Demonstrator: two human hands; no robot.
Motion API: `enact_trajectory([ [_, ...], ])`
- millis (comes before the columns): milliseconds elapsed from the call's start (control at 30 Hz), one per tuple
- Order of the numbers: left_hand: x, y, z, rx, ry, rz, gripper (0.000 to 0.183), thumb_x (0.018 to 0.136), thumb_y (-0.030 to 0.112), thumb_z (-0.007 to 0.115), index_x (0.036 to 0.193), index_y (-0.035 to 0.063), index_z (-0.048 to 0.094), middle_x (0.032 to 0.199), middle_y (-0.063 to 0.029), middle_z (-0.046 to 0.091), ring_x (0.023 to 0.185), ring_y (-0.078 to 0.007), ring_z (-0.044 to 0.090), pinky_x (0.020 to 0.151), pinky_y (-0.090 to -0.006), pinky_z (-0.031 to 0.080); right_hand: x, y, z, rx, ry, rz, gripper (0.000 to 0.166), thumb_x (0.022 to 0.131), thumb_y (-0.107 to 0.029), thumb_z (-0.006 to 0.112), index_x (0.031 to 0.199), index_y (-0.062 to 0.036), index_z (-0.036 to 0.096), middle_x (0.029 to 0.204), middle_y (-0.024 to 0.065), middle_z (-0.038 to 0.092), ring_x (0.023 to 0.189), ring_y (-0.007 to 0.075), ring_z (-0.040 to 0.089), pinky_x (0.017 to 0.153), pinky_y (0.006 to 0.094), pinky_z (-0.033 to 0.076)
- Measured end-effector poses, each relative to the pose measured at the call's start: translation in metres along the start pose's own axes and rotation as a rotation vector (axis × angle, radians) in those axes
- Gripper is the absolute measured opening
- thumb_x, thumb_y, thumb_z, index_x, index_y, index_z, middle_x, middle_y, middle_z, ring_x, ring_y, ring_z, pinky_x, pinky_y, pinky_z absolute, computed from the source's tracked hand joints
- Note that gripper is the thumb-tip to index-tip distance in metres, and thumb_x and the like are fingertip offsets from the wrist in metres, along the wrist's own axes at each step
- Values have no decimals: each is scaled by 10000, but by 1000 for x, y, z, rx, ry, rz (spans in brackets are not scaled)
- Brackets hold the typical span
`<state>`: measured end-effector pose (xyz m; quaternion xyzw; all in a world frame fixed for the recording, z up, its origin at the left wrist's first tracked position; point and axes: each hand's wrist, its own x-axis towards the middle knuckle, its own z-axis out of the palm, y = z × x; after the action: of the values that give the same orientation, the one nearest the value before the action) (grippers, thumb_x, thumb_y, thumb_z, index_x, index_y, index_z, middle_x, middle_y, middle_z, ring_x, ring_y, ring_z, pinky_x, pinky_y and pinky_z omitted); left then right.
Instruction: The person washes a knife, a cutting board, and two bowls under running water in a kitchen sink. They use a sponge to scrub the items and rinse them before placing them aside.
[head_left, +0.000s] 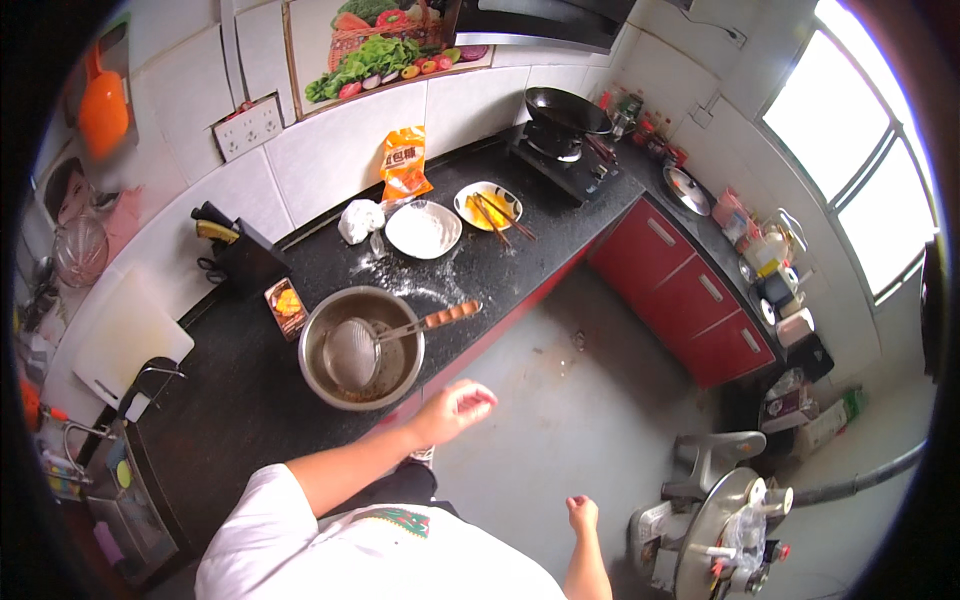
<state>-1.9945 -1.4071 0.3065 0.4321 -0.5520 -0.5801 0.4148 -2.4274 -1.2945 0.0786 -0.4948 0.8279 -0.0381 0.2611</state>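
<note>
My left hand hovers beside the counter's front edge, its fingers loosely bent and nothing seen in it. Just beyond it stands a steel basin on the counter. A mesh strainer lies in the basin, its wooden handle sticking out over the rim to the right. Lower right, my right hand hangs over the floor with curled fingers; no object shows in it. Behind the basin are a dish of white powder, a bowl of yellow beaten egg with chopsticks across it, and an orange printed bag.
White powder dusts the black countertop. A knife block, a small printed box and a white cutting board are to the left. A wok sits on the stove. At lower right are a stool and a round table.
</note>
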Motion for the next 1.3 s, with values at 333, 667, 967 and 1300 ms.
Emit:
enact_trajectory([
  [333, 212, -24, -121, -981, 634, -217, 168, 886, 114, 561, 999, -8, 538, 926, -126, 569, 919, -263, 597, 854, -374, 499, 153, -278, -136, 286, -56, -339, 283, 842, -269, 678, 972, -18, 667, 865, 102, 697, 809, 167, 652, 726, 300, 500],
  [667, 272, -110, -189, -1050, 1124, -317, 310, 862, 140, 559, 1093, -38, 451, 1032, -194, 507, 949, -305, 557, 855, -391, 492, 318, -543, -130, -46, 100, -826, 811, 747, -587, 661, 1245, 25, 473, 1156, 231, 572, 1091, 378, 548, 916, 409, 441],
  [967, 258, -112, -183, -1029, 1435, -217, 238, 852, 104, 584, 1032, -4, 471, 1045, -183, 511, 960, -314, 565, 828, -393, 507, 319, -647, -85, -436, -163, -713, 1212, 614, -594, 753, 1484, -88, 77, 1231, 246, 436, 1032, 391, 581, 870, 509, 441],
  [1300, 290, -134, -179, -934, 1637, -322, 259, 818, 124, 593, 1054, 55, 513, 999, -97, 527, 822, -220, 589, 694, -302, 511, 347, -638, -64, -321, -310, -907, 1029, 667, -228, 747, 1462, -63, 115, 1154, 301, 455, 909, 415, 620, 760, 436, 534],
])
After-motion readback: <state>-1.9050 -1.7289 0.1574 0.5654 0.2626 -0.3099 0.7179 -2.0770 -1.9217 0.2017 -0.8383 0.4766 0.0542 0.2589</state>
